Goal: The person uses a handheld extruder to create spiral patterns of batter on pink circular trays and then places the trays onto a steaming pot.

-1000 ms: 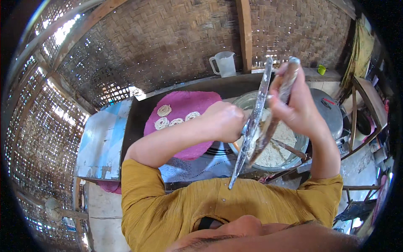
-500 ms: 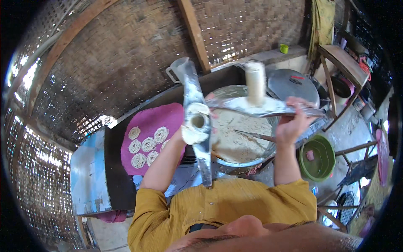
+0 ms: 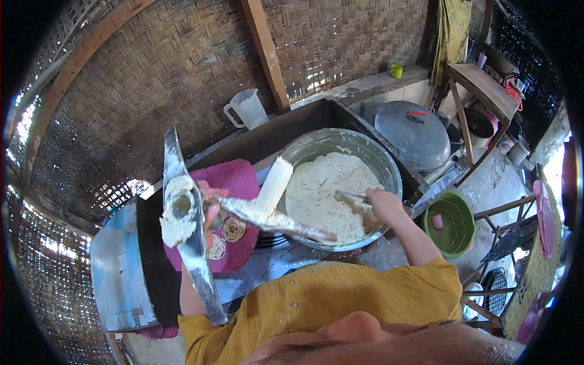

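My left hand (image 3: 210, 204) is closed around a two-part press at the left. Its dough-smeared bar (image 3: 198, 267) has a round hole in the middle. The floury plunger (image 3: 277, 187), a thick white peg on a crossbar, reaches over the basin's near left rim. My right hand (image 3: 386, 207) grips a utensil with a narrow grey blade (image 3: 350, 198), dipped into pale, crumbly dough (image 3: 328, 176). A wide metal basin (image 3: 392, 161) holds the dough. Beneath the press, coiled noodle nests (image 3: 233, 230) lie on a pink sheet (image 3: 243, 176), partly hidden by my left hand and the press.
A clear plastic jug (image 3: 249, 109) stands by the woven wall. Right of the basin lies a large metal lid (image 3: 413, 137). A green tub (image 3: 456, 234) sits lower right, near a wooden bench (image 3: 486, 88). The dark wooden trough edge (image 3: 377, 134) runs behind the basin.
The press has moved left, away from above the basin. My right hand has let go of the plunger's crossbar and taken hold of the utensil in the dough.
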A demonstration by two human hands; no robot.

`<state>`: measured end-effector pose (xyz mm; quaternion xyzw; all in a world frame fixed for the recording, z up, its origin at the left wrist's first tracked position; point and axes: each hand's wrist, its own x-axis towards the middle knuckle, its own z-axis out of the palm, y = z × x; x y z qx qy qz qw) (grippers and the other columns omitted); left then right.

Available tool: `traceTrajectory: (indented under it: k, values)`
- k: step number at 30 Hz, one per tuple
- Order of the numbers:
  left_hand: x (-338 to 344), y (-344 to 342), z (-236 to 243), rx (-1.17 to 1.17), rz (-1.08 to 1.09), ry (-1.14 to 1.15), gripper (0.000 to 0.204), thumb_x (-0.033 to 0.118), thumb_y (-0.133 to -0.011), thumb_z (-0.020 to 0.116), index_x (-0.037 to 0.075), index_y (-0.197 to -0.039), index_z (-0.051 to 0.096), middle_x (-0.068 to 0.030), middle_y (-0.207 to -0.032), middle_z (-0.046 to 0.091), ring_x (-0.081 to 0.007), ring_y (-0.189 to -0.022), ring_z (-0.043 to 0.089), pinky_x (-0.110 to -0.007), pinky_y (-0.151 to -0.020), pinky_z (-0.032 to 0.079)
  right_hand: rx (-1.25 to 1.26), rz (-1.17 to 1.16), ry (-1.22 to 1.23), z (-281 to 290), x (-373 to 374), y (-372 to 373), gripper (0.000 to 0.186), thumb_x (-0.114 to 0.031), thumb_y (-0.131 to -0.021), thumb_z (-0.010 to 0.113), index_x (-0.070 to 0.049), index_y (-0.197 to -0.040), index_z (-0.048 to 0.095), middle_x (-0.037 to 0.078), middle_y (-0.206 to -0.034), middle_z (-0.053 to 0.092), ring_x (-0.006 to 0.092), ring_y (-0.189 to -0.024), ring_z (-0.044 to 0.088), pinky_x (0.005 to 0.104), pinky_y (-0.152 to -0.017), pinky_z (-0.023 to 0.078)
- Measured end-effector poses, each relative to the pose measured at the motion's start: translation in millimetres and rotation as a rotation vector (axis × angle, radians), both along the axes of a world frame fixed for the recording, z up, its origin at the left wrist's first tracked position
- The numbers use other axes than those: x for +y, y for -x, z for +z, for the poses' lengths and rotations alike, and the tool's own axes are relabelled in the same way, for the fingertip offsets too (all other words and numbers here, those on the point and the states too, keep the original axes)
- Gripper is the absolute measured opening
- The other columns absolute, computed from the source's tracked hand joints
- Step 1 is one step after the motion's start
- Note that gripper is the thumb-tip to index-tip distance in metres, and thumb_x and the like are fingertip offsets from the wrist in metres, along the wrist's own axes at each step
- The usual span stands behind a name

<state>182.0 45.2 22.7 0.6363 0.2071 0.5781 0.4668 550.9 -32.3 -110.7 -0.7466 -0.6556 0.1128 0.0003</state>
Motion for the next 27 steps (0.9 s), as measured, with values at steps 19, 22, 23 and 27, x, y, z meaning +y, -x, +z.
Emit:
traceTrajectory:
  k: [19,22,23,27]
  values:
    - [19,52,-52,-0.018,-0.224,0.186,0.043,0.022,-0.079,0.055,-0.003,-0.111,0.042,-0.0198,-0.101,0.053,-0.0279,-0.088,0.057,-0.033,-0.068,0.052,0.111,-0.320,-0.016,-85,111,4,0.019,-0.010,-0.067,0.052,0.000,-0.078,0.063,0.021,-0.086,0.060,0.0321,-0.083,0.059,0.0373,-0.072,0.047]
    - [19,59,-53,-0.213,-0.383,0.545,0.046,0.010,-0.073,0.060,-0.003,-0.113,0.041,-0.0196,-0.106,0.051,-0.0268,-0.090,0.056,-0.034,-0.072,0.052,0.038,-0.219,-0.009,-100,125,2,0.018,-0.010,-0.066,0.052,0.000,-0.075,0.064,0.021,-0.083,0.060,0.0317,-0.082,0.059,0.0370,-0.072,0.047]
    - [18,62,-54,-0.259,-0.428,0.596,0.048,0.006,-0.071,0.062,-0.003,-0.113,0.041,-0.0194,-0.107,0.051,-0.0265,-0.091,0.055,-0.034,-0.073,0.052,0.048,-0.212,-0.032,-106,129,4,0.018,-0.011,-0.065,0.052,0.000,-0.075,0.064,0.021,-0.082,0.060,0.0315,-0.081,0.059,0.0369,-0.072,0.047]
    - [9,46,-32,0.212,-0.113,0.113,0.043,0.009,-0.073,0.061,-0.002,-0.111,0.043,-0.0176,-0.103,0.053,-0.0234,-0.091,0.056,-0.032,-0.071,0.052,0.085,-0.249,-0.071,-123,140,6,0.019,-0.012,-0.064,0.053,-0.001,-0.076,0.064,0.020,-0.081,0.061,0.0316,-0.080,0.059,0.0371,-0.072,0.047]
